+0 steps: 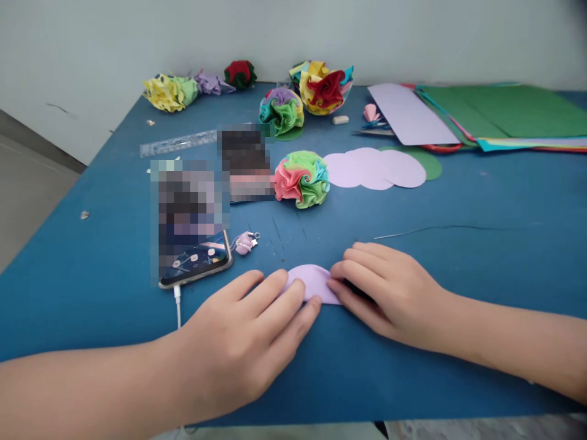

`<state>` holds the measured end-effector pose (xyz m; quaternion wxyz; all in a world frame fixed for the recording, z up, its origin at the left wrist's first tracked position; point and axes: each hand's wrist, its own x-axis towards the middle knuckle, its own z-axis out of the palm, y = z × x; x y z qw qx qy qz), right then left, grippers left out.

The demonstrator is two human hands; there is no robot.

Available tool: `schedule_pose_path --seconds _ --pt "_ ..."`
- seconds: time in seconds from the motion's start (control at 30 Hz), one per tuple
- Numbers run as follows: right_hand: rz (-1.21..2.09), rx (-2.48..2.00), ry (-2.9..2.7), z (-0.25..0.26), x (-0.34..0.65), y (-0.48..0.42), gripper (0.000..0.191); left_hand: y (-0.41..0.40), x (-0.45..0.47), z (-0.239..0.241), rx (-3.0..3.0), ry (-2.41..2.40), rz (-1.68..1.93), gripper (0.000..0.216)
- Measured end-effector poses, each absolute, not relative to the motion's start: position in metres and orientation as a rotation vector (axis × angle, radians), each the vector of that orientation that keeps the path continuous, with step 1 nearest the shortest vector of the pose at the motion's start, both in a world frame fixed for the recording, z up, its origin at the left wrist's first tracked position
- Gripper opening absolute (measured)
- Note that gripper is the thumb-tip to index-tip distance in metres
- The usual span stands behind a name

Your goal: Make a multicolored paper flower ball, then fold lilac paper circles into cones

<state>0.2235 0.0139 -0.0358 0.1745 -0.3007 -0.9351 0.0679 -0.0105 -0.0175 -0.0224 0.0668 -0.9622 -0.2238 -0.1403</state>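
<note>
A light purple paper circle (312, 282), folded into a half-round, lies on the blue table near its front middle. My left hand (257, 330) holds its left part down against the table with bent fingers. The left thumb is hidden. At the paper's right end, my right hand (389, 290) grips the edge between thumb and fingers. Beyond my right hand lies a needle with dark thread (413, 232). Several overlapping pale purple paper circles (367, 168) lie farther back, beside a ball of curled green and pink paper (302, 180).
Left stand a plugged-in phone (197, 260), a second blurred device (247, 162), a purple charm (246, 243) and a clear ruler (178, 143). Behind are paper flowers (169, 91), a multicoloured paper ball (323, 88), an eraser (340, 120), scissors (373, 131) and green sheets (504, 110).
</note>
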Motion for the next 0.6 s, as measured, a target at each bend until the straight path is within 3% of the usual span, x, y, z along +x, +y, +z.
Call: schedule_pose_path --seconds 0.43,0.6 --pt "0.155 -0.888 -2.621 -0.036 0.223 0.014 0.014 -0.02 0.0 -0.017 -2.828 -0.827 -0.497 0.021" --pt "-0.034 -0.743 -2.608 -0.036 0.227 0.011 0.018 -0.017 -0.001 -0.016 -2.881 -0.858 -0.471 0.025"
